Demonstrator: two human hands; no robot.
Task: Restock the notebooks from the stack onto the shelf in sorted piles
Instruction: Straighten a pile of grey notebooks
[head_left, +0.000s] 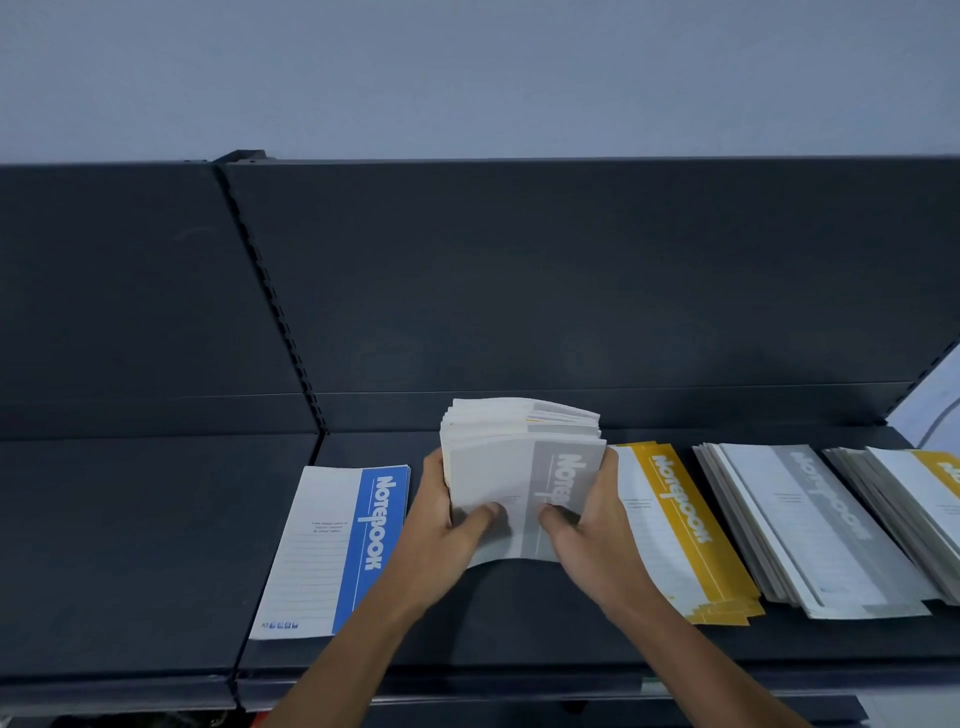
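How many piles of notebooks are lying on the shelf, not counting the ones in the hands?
4. A blue pile left of the hands, a yellow pile just right of them, then a grey pile, then another yellow pile cut off by the right edge. More may lie beyond.

A plain blue-gray wall (467, 73) stood behind the dark back panel (571, 270); the light was dim.

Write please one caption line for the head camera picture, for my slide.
Both hands hold a stack of notebooks above the shelf, between blue and yellow piles.
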